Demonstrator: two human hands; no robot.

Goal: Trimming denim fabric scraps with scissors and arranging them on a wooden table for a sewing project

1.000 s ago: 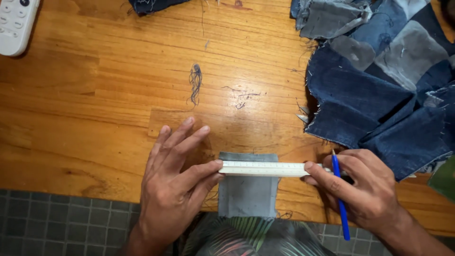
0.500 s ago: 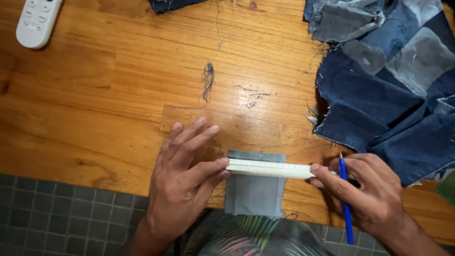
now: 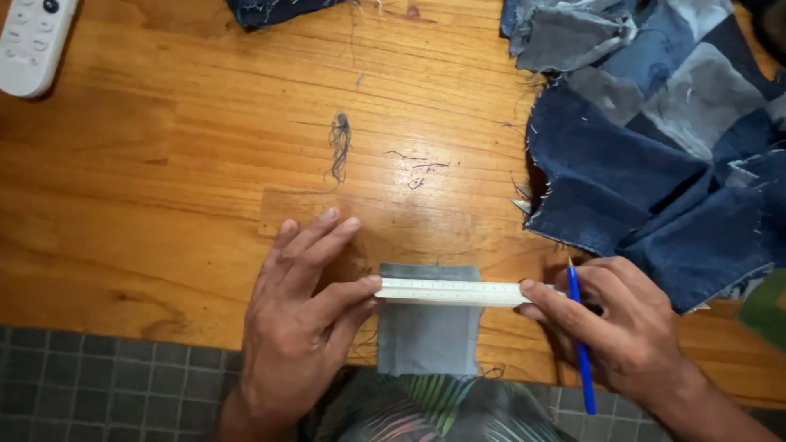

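Lap: patterned cloth (image 3: 426, 409) in green and dark leaf print at the bottom edge, nearest the camera.
Floor: grey tiles (image 3: 106, 385) show below the near edge of the surface.
Grey patch: small rectangle of grey cloth (image 3: 427, 336) lies flat at the near edge of the surface (image 3: 164, 205), its lower end reaching that edge.
Ruler: white ruler (image 3: 450, 292) lies crosswise over the upper part of the grey patch, both ends past the patch sides.
Left hand: left hand (image 3: 299, 327) is spread flat, palm down, on the wood; thumb tip presses the left end of the ruler, other fingers stretched out and bare.
Right hand: right hand (image 3: 618, 327) is half curled; index finger tip pushes on the right end of the ruler, and a blue pen (image 3: 580, 344) is held among the fingers, tip pointing away.
Middle ground: loose dark threads (image 3: 340, 143) and pen marks on the wood.
Far right: pile of blue and grey denim pieces (image 3: 655, 147), frayed edges, well apart from the patch.
Far left: white remote (image 3: 33, 41) at the corner.
Far top: another dark denim scrap (image 3: 278, 10).
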